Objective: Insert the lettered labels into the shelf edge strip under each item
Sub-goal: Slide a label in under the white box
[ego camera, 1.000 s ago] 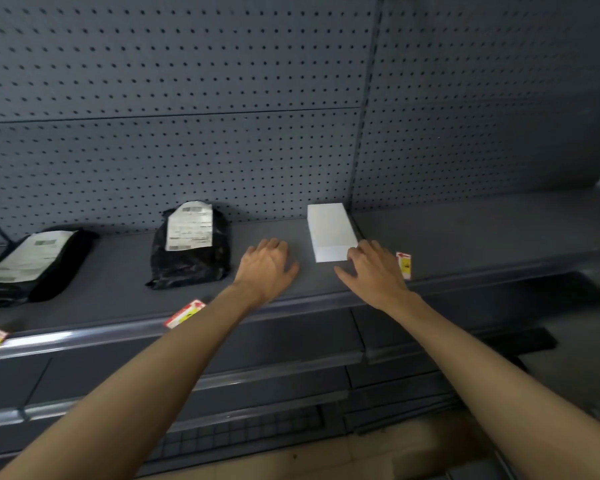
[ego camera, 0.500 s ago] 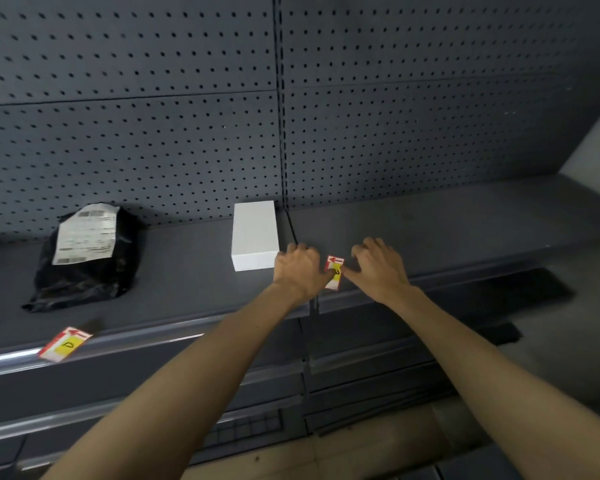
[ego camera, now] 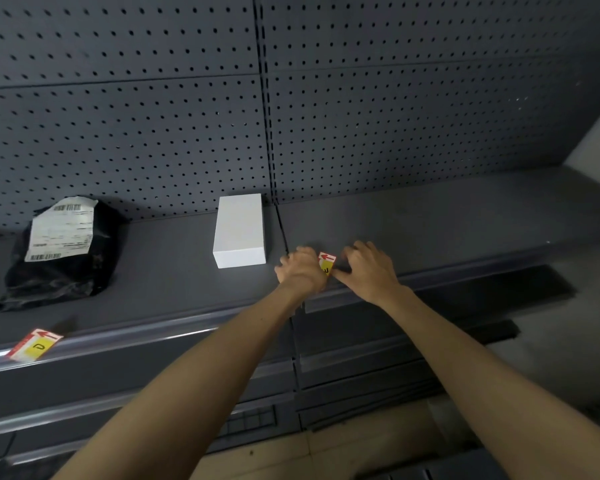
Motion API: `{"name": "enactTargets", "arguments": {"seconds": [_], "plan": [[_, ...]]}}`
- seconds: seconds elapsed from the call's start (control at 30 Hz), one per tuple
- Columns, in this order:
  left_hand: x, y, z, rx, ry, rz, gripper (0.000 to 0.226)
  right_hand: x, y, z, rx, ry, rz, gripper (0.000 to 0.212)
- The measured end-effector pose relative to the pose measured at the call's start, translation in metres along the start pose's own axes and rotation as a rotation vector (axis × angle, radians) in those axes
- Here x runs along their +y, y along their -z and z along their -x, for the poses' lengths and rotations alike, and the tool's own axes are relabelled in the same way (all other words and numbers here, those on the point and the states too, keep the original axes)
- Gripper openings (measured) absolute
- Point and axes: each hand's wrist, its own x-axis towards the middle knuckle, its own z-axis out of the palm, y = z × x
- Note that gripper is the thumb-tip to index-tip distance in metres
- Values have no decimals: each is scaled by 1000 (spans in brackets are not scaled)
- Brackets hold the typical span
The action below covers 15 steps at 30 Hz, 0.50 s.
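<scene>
The label (ego camera: 326, 264) was just right of the white box (ego camera: 239, 232), at the shelf's front edge, pinched between the left hand (ego camera: 300, 271) and right hand (ego camera: 369, 270), both closed on it. It looked like thin, light, bendy card, so gripping both side edges seemed best. Versus half a second back, both hands sat about the same, label barely shifted. Another label (ego camera: 35, 344) sat far left of the box.
</scene>
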Motion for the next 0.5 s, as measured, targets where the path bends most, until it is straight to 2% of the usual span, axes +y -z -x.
{"name": "enactTargets", "arguments": {"seconds": [0.3,0.5], "plan": [[7,4,0,-28,117,-65,79,1,-2,-1,-27,-11,-26,45],[2,5,-5,-1,100,11,61,3,-2,-1,-38,-18,-71,41]]}}
